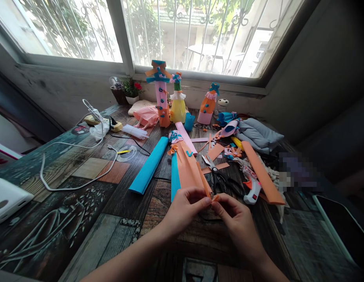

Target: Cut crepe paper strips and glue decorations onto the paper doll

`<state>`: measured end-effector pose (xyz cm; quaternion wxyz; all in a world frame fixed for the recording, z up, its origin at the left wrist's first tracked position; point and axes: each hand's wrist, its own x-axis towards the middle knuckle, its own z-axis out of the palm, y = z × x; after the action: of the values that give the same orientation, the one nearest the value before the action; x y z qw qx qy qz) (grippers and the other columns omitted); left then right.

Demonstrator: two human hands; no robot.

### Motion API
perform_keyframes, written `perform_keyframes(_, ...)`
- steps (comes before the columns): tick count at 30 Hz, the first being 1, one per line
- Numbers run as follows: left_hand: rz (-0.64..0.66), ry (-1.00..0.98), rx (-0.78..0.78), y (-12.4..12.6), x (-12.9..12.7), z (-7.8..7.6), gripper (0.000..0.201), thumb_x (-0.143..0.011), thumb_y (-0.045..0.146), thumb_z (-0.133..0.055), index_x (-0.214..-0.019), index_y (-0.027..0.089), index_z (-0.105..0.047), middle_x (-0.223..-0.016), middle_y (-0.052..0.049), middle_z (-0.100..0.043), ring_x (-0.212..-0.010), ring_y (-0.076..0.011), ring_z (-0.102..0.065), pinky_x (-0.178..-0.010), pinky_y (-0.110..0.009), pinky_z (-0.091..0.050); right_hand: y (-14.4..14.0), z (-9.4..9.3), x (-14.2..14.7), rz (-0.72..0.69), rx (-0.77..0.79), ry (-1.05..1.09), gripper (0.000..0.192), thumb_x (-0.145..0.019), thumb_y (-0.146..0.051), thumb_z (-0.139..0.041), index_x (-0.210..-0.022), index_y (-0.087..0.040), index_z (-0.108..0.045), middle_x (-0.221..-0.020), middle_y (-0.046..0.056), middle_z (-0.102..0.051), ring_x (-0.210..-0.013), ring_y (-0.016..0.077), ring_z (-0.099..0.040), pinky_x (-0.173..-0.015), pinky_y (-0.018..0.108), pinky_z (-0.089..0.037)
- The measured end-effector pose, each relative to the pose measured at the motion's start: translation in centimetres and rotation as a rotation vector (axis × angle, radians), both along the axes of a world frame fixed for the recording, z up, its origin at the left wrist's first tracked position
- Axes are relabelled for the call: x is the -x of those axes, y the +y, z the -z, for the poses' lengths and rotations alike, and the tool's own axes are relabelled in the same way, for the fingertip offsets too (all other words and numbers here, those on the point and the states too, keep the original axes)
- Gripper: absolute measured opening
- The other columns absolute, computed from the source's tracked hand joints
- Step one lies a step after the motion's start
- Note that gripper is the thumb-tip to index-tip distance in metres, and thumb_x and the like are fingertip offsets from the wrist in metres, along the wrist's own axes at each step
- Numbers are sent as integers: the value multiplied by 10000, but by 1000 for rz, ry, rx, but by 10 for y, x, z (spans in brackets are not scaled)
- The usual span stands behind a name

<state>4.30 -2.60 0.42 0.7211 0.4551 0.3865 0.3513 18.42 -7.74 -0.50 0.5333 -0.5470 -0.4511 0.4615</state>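
My left hand [183, 209] and my right hand [233, 219] meet above the near middle of the table, fingertips together. Between them they pinch a small orange paper piece [215, 198]. Just beyond my fingers lies an orange and blue paper dress figure [186, 166] with a bow at its top. Black-handled scissors [220, 178] rest to the right of it, close to my right hand.
A blue paper roll [149, 166], an orange strip [262, 174], a glue gun [252, 190] and paper scraps lie around. Decorated bottle dolls [161, 98] stand by the window. White cables [82, 156], a white device [7, 199], grey cloth [258, 135] and a tablet [343, 227] edge the table [82, 223].
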Motion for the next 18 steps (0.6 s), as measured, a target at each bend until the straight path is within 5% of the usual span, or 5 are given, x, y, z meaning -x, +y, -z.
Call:
perform_keyframes(7,16,-2,-65,-1,0,-3,220,-650,286,-729,-716,92,-648,-697,-36,-631,-666,-132,-556,-631,-216,-426,-3,-1,4,83,-3,-84,164,-727,-348,-698,-719,-186,-666,-710,15,-648,-693,175,-595,-638,232,-482)
perform_keyframes(18,56,138,-126,-1,2,-6,180,-690,258,-661,-688,81,-629,-662,-28,-588,-645,-125,-520,-598,-211,-394,-3,1,1,13,1,-127,236,-770,-410,-632,-709,-183,-621,-701,8,-602,-691,168,-555,-643,227,-453)
